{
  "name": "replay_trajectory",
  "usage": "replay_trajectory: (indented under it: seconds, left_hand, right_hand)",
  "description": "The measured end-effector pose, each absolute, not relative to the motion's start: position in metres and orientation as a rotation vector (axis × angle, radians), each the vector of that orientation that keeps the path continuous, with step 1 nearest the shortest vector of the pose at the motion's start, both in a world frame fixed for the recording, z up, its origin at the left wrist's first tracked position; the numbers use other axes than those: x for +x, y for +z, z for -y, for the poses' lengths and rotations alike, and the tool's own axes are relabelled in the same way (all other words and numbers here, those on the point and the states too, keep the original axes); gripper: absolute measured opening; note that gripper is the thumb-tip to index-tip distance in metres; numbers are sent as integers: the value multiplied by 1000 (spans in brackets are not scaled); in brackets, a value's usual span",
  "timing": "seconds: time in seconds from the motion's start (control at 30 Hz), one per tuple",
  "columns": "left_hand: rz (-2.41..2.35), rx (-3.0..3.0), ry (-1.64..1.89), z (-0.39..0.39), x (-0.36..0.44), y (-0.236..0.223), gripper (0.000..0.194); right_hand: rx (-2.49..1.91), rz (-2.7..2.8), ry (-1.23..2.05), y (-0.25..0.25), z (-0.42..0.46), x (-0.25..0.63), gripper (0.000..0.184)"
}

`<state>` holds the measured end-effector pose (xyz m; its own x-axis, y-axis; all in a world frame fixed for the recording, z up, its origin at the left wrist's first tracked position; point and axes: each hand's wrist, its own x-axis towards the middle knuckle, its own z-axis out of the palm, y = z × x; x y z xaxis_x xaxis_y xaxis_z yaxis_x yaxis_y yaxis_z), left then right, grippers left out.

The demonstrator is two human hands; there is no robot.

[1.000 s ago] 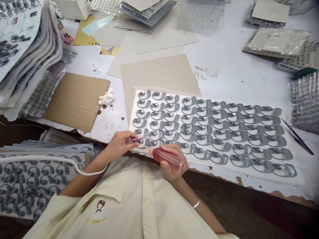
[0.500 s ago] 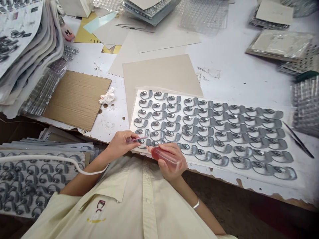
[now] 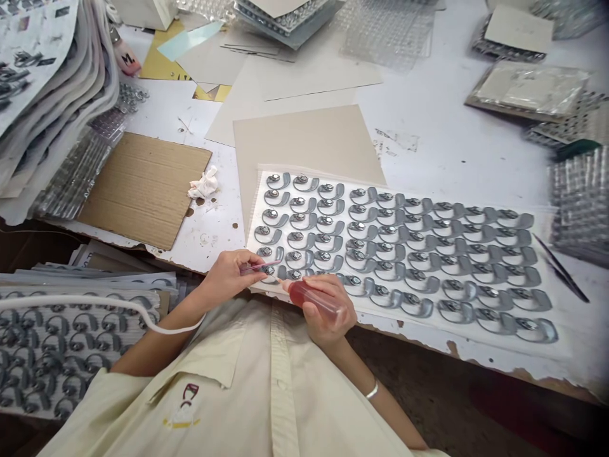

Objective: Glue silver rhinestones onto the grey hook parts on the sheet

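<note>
A white sheet [image 3: 552, 298] lies along the table's near edge, covered with rows of grey hook-shaped pieces [image 3: 404, 247], each with a shiny metal stud. My left hand [image 3: 228, 276] pinches a thin pink stick [image 3: 261, 266] whose tip rests on the stud at the sheet's near left corner. My right hand [image 3: 330, 314] is wrapped round a small red squeeze bottle [image 3: 311, 298]. The bottle's pale nozzle points left at that same corner piece. Both hands sit close together at the sheet's front edge.
Dark tweezers [image 3: 561, 270] lie at the sheet's right end. Brown cardboard [image 3: 143, 187] and a crumpled tissue [image 3: 203, 184] lie left of it, a grey board [image 3: 304, 136] behind. Stacks of printed sheets [image 3: 42, 82] and clear blister trays [image 3: 578, 203] crowd the table's sides. More patterned sheets [image 3: 57, 343] sit below left.
Both hands hold nearly still at the sheet's near left corner. The view has shifted slightly.
</note>
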<state>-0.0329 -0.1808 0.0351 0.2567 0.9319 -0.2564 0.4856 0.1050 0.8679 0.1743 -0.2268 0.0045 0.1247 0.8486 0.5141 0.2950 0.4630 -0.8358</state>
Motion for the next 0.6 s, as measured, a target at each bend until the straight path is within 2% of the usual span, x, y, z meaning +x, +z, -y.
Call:
replay_trajectory:
  seconds: [0.27,0.43,0.6]
  left_hand:
    - [-1395,1549,539,180,-33,34,16]
    - [-1384,1629,428,181,-38,41,17]
    - [-1496,1521,571,178,-49,40,26]
  right_hand:
    - [-1044,1241,474,4,231,175,26]
    - [-1069,1044,404,17,231,189,34]
    - [-1065,993,394,33,223,239,44]
